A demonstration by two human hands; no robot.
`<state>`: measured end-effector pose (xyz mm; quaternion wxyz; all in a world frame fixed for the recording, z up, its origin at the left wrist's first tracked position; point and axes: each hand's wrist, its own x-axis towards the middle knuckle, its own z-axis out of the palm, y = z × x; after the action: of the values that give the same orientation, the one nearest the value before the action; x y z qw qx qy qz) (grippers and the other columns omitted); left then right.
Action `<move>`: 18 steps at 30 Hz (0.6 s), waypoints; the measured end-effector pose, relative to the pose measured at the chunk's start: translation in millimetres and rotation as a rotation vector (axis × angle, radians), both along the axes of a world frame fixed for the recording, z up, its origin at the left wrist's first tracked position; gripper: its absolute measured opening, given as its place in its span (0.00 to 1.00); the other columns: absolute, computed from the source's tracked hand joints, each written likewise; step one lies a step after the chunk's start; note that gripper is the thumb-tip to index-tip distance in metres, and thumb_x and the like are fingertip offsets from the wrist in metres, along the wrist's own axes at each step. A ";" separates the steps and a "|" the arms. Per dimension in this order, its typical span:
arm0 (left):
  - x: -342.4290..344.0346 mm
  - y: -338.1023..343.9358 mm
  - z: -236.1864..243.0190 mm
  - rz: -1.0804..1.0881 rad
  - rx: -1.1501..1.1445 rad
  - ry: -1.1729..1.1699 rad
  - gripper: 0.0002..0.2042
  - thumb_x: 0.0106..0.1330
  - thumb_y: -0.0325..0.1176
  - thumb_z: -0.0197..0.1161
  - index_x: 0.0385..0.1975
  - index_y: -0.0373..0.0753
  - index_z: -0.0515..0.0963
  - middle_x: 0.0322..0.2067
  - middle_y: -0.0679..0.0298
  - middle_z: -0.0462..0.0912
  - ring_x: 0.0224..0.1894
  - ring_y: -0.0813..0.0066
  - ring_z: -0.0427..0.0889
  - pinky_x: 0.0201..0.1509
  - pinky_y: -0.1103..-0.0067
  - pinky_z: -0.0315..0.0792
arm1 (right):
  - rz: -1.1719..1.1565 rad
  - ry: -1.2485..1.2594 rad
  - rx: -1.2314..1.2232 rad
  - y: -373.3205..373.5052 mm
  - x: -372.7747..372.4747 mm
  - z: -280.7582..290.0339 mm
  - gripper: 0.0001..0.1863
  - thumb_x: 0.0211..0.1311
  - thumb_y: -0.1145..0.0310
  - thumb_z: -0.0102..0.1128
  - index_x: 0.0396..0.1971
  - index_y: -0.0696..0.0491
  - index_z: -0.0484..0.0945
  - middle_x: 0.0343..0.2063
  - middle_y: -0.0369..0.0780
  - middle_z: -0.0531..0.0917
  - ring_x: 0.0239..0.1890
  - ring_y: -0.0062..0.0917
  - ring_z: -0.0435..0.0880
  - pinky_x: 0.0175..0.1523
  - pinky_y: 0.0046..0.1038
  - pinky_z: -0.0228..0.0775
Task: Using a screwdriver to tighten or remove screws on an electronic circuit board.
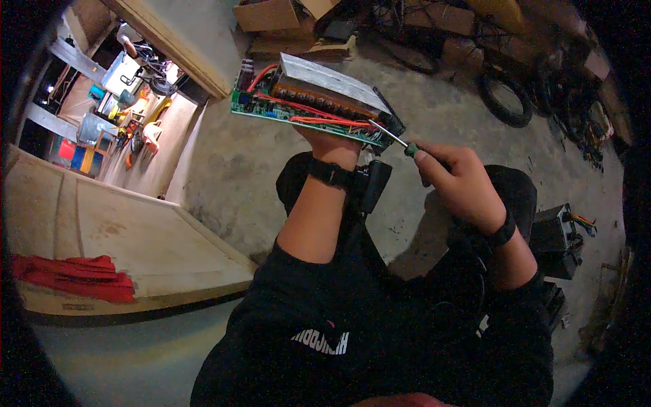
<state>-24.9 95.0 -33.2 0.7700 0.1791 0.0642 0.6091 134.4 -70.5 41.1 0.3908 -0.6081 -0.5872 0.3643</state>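
My left hand [332, 142] is closed under a green circuit board [264, 114] and holds it up; most of its fingers are hidden beneath. On the board sit a large grey metal heat sink [332, 80], a row of dark components and several red wires [319, 117]. My right hand [461, 180] grips a screwdriver [393, 136] with a green handle. Its metal shaft points up and left, and the tip reaches the board's right end by the red wires. Whether the tip touches a screw or a wire, I cannot tell.
On the floor to my right stands a dark metal box [553, 230] with coloured wires. A black tyre [505, 100] lies further off, near cardboard boxes [268, 15] and tangled cables. Along the left runs a pale panel with a red cloth [74, 277], below a doorway into a cluttered area.
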 end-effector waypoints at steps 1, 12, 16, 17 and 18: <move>1.0 -1.0 2.9 -0.001 0.001 0.001 0.35 0.62 0.69 0.38 0.60 0.49 0.64 0.60 0.62 0.64 0.60 0.58 0.64 0.63 0.61 0.61 | 0.018 -0.012 -0.056 0.0 0.6 2.1 0.17 0.66 0.65 0.51 0.46 0.62 0.77 0.19 0.31 0.73 0.24 0.13 0.70 0.31 0.21 0.65; 8.1 -6.5 4.9 0.113 0.004 0.062 0.31 0.64 0.64 0.40 0.57 0.47 0.66 0.56 0.61 0.68 0.55 0.61 0.70 0.59 0.63 0.67 | 0.011 0.027 -0.076 -0.9 6.0 -1.3 0.17 0.65 0.60 0.51 0.37 0.59 0.80 0.15 0.34 0.75 0.18 0.14 0.71 0.23 0.22 0.64; 3.1 -3.7 -6.2 0.107 0.093 0.034 0.30 0.65 0.62 0.40 0.56 0.45 0.65 0.54 0.60 0.69 0.54 0.61 0.71 0.58 0.63 0.69 | 0.060 0.342 -0.264 0.3 3.9 0.6 0.17 0.67 0.58 0.48 0.34 0.57 0.79 0.16 0.30 0.72 0.14 0.11 0.66 0.18 0.17 0.57; 2.7 -6.4 -7.8 0.133 0.123 0.078 0.29 0.66 0.61 0.40 0.56 0.45 0.65 0.54 0.60 0.69 0.54 0.61 0.71 0.58 0.63 0.69 | 0.056 0.345 -0.262 0.3 6.5 2.7 0.17 0.67 0.58 0.48 0.34 0.57 0.79 0.16 0.30 0.72 0.14 0.11 0.66 0.18 0.17 0.57; 2.4 -8.0 -8.9 0.159 0.154 0.122 0.29 0.66 0.61 0.40 0.56 0.45 0.65 0.53 0.60 0.70 0.54 0.61 0.71 0.58 0.62 0.69 | 0.115 0.294 -0.255 0.7 10.4 6.3 0.13 0.64 0.63 0.51 0.34 0.58 0.78 0.17 0.32 0.73 0.18 0.14 0.68 0.24 0.20 0.61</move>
<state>-22.5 86.9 -42.2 0.6980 0.2687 0.0781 0.6592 144.7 -69.9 47.3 0.3704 -0.5584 -0.5067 0.5424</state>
